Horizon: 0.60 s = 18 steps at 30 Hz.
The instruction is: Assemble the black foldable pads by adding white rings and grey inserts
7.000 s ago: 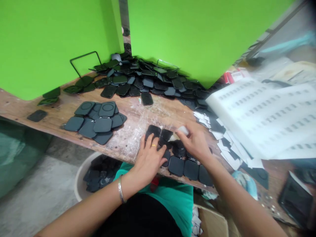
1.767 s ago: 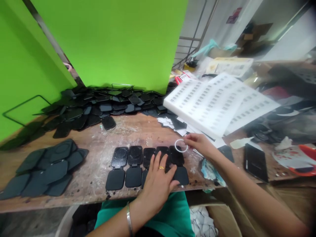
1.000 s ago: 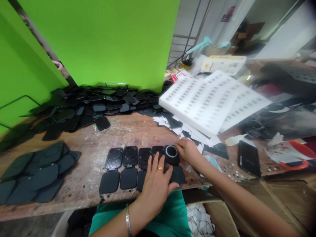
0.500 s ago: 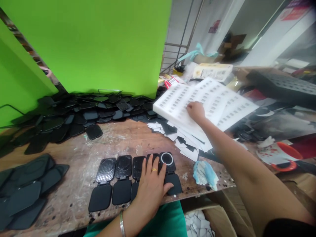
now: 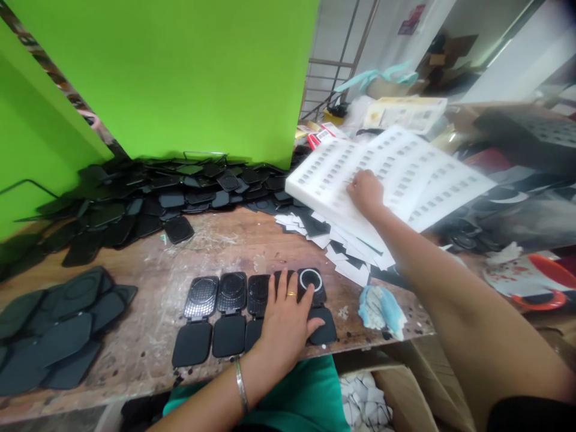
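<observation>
Row of open cases [image 5: 234, 312], one ringed [image 5: 311, 280].
Row pinned flat under spread left hand [image 5: 284, 324]; right hand [image 5: 365, 191] laid on white sheet [image 5: 405, 174], fingers' grip unclear.

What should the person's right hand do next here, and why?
Probably pick another white ring off the white sheet, which the right hand already rests on. Only one opened black case in the row wears a white ring; the left hand presses on the row.

Left hand [image 5: 288, 321] presses black cases [image 5: 229, 294]; right hand [image 5: 365, 191] touches white sheets [image 5: 405, 174].
</observation>
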Available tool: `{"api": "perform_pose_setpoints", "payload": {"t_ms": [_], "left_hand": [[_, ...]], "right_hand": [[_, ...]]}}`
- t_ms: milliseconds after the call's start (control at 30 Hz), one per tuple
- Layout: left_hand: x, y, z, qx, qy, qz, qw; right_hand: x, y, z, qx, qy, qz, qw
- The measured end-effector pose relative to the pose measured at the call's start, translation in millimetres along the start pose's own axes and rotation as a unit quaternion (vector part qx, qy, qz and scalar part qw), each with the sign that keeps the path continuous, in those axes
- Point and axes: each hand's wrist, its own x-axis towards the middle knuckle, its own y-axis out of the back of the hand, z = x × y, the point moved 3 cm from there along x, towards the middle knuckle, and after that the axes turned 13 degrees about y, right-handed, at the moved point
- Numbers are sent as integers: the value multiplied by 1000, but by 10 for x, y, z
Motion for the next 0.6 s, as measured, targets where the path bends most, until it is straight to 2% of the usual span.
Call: {"api": "perform_pose_setpoints", "payload": {"t_ms": [100,167,233,300,367,433,533,600], "left_hand": [[20,-9,31,1,3,-5,1000],[31,-14,47,2,7,-8,1000],[31,-12,55,6,11,-9,1000],[10,8,51,10,13,-5,1000],[-45,44,30,10,13,0,1000],[-131,89,-13,14,15,4,1000],[-278,145,-102,32,20,3,999],[-350,163,-160,41,26,-7,999]], "right_hand": [[-82,60,41,23,2,51,998],[-154,153,12,67,2,108,992],[-268,285,-91,130,12,174,976],[-439,415,-262,192,30,201,960],[-658,488,-472,256,47,156,953],[-912,472,-691,334,58,45,940],[-1294,324,-975,445,40,-125,886],[-1487,190,-1114,492,4,-198,848]]}}
